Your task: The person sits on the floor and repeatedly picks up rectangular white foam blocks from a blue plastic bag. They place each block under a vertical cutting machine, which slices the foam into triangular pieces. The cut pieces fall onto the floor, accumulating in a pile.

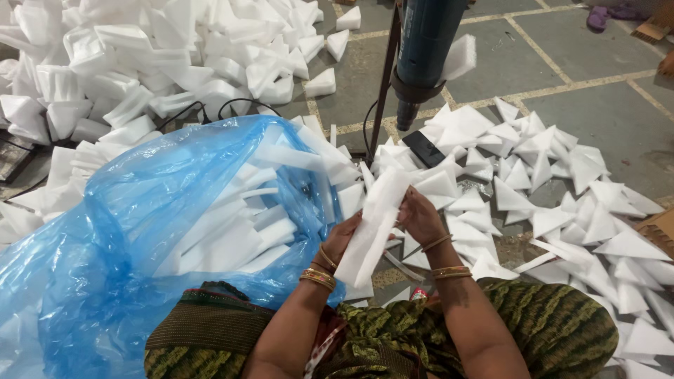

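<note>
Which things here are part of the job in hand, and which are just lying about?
In hand:
- white foam strip, held by left hand and right hand
- blue plastic bag of foam strips
- flat foam triangles on the floor
- mounted blue tool

Lying about:
- black phone-like slab
- purple slippers
- cardboard at right edge

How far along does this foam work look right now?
Done, it seems: many white foam triangles lie spread on the floor, and folded pieces are heaped beyond. In hand: both the left hand and the right hand hold one long foam strip. Left: the blue plastic bag still holds plenty of strips.
</note>
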